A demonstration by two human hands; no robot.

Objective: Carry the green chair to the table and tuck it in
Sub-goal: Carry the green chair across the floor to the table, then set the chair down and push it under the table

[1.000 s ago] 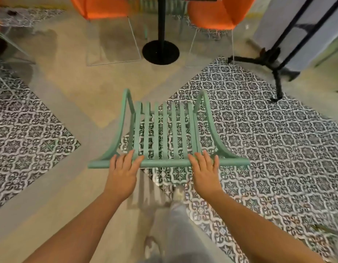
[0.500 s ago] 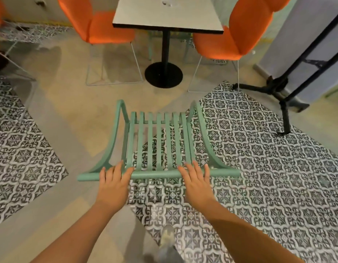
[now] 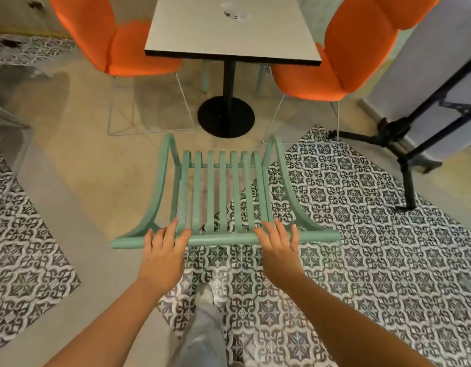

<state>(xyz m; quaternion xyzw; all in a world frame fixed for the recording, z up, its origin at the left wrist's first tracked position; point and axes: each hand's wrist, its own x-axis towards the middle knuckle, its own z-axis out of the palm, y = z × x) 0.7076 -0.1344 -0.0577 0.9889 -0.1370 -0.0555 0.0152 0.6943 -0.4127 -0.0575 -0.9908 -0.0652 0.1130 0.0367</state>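
The green slatted chair (image 3: 223,192) is in front of me, seen from above, its top back rail nearest me and its seat toward the table. My left hand (image 3: 164,247) grips the top rail left of centre. My right hand (image 3: 280,243) grips the same rail right of centre. The grey-topped table (image 3: 229,35) with a black edge stands just beyond the chair on a black post and round black base (image 3: 226,119). The chair's legs are hidden below its seat.
An orange chair (image 3: 115,41) stands at the table's left and another orange chair (image 3: 343,56) at its right, both on thin wire legs. A black tripod stand (image 3: 403,144) spreads its legs at the right. Patterned tiles and plain beige floor alternate underfoot.
I have walked forward with the chair in both hands. The table and orange chairs have come closer and the tabletop now fills the upper middle of the view.
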